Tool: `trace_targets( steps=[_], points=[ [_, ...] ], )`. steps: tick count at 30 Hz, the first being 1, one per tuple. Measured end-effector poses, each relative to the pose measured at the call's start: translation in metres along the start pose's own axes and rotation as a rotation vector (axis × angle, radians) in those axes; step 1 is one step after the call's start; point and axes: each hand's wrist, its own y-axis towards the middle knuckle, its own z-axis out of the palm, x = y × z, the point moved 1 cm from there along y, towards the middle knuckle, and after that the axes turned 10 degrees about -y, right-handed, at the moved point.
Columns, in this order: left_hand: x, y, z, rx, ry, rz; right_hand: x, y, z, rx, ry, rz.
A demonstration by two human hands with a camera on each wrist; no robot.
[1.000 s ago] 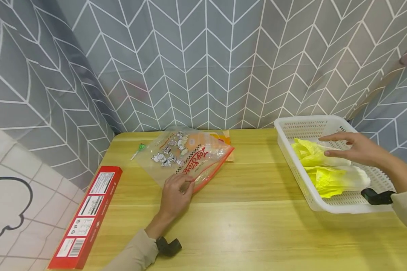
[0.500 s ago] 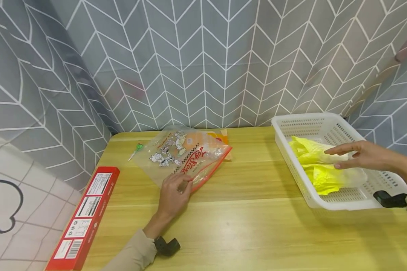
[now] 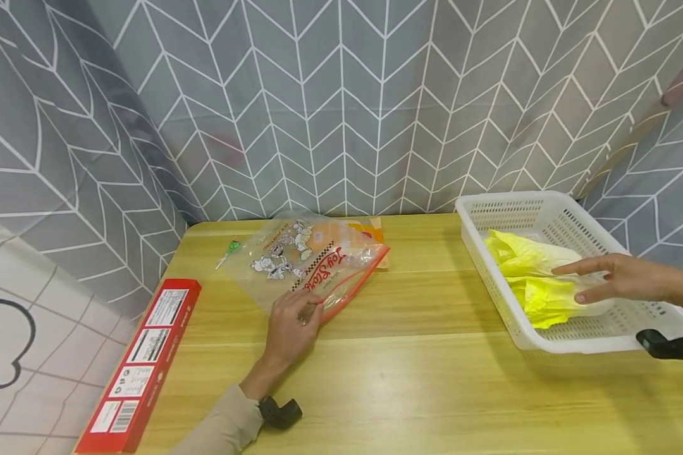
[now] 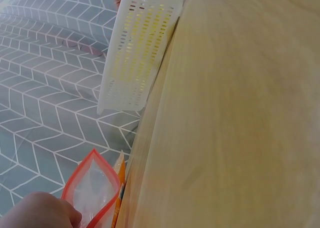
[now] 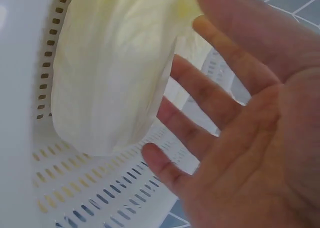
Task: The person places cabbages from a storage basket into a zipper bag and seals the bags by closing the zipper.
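Note:
My left hand [image 3: 293, 325] pinches the red-edged mouth of a clear zip bag [image 3: 341, 278] printed with cartoon figures. The left wrist view shows the bag's mouth [image 4: 74, 174] gaping beside the thumb side of my left hand [image 4: 40, 212]. Over a white slotted basket [image 3: 546, 345] is my right hand [image 3: 632, 278], thumb and fingers spread. Two pale yellow-green cabbage leaves [image 3: 546, 300] lie side by side in that basket. Up close in the right wrist view, the fingers [image 5: 210, 100] of that hand spread beside the white stem end of a cabbage leaf [image 5: 107, 88].
A long red box [image 3: 142, 366] lies along the table's left side. Near the back are a green lollipop [image 3: 234, 246] and an orange-and-yellow packet [image 3: 375, 232] partly under the bag. A grey patterned curtain [image 3: 341, 114] hangs behind the table [image 3: 410, 392].
My right hand has shifted right and slightly toward me, over the stem ends of the leaves. The left hand stays at the bag's mouth. The view has turned slightly.

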Motion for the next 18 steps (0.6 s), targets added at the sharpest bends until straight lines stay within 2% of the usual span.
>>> trace_targets(
  steps=[7, 14, 18],
  points=[
    [-0.0011, 0.0002, -0.0007, 0.010, 0.006, 0.000, 0.0007, -0.0006, 0.0076, 0.016, 0.052, -0.046],
    [-0.0004, 0.0000, -0.0013, 0.013, 0.000, -0.003, 0.0058, 0.0015, 0.0091, -0.018, -0.011, -0.062],
    [-0.0003, 0.0000, -0.0014, 0.018, 0.004, -0.002, 0.0057, 0.0019, 0.0074, -0.004, -0.008, -0.049]
  ],
)
